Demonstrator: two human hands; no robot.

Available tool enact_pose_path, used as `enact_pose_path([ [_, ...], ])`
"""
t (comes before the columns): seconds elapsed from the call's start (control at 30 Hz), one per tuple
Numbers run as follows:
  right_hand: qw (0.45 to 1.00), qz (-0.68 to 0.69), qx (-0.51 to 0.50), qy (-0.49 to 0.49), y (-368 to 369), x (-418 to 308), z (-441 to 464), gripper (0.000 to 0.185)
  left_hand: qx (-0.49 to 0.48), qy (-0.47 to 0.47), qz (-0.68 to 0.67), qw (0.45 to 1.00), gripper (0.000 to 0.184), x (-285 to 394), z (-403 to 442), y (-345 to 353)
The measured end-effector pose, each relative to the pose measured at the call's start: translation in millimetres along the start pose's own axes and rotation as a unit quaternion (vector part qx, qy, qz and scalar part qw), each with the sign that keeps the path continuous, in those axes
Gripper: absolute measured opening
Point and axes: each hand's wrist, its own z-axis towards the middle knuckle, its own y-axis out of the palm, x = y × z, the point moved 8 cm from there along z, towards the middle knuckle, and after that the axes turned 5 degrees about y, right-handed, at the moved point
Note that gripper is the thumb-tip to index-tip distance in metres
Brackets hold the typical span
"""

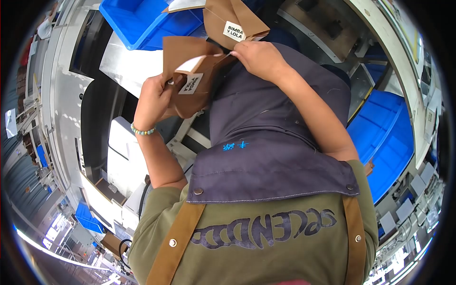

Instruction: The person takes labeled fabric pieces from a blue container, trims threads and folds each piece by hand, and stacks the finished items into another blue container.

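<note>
My left hand (154,97), with a beaded bracelet at the wrist, is closed on the edge of a brown panel (197,97). This panel is folded over, shows a pale underside, and carries a white "BIMBA Y LOLA" label (190,84). My right hand (259,59) pinches at the panels' near corners, where a thin pale strand runs from the fingertips toward the left-hand panel. What exactly the fingers hold is too small to tell. A second brown panel (232,14) with the same label lies just beyond my right fingers, at the far end of my dark apron (280,99).
A blue bin (137,23) stands at the upper left, beside a white surface (126,61). Another blue bin (387,137) is at my right. A metal plate (313,28) on a machine frame lies ahead. White machine parts (123,152) stand close to my left forearm.
</note>
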Motion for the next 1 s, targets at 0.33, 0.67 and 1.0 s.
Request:
enact_pose_path([
  [0.33,0.902,0.355,0.135,0.205,-49,5,-3,0.027,0.283,-0.123,-0.275,0.911,0.028,-73,-5,3],
  [0.67,0.902,0.415,-0.019,0.114,13,-65,-25,0.028,0.305,-0.05,-0.699,0.645,0.048,-8,5,99],
  [1.0,0.786,0.602,-0.088,0.11,8,-44,-17,0.029,0.282,-0.054,-0.456,0.843,0.026,-22,16,60],
])
